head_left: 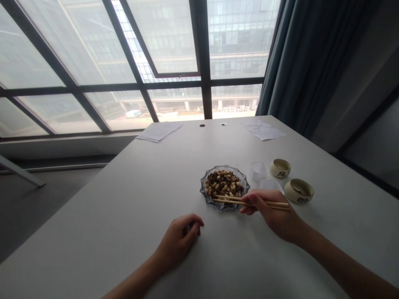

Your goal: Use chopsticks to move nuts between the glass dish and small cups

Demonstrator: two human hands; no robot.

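My right hand [271,211] is closed around a pair of wooden chopsticks [229,199]. Their tips reach over the near side of a scalloped clear glass dish [203,195], at its contents. Pale nuts that look like peanuts [222,176] fill the dish, mixed with dark slender pieces whose kind I cannot make out. Whether the tips grip a piece is too small to tell. My left hand [181,236] rests on the table in front of the dish, to the left, its fingers curled in loosely and nothing seen in them.
Right of the dish stand a clear plastic cup [258,171] and a second clear container [271,185], partly behind my right hand. Two beige cups with dark characters, one farther [280,169] and one nearer [298,192], stand beside them. Papers [160,132] lie on the white table [124,207] near the window.
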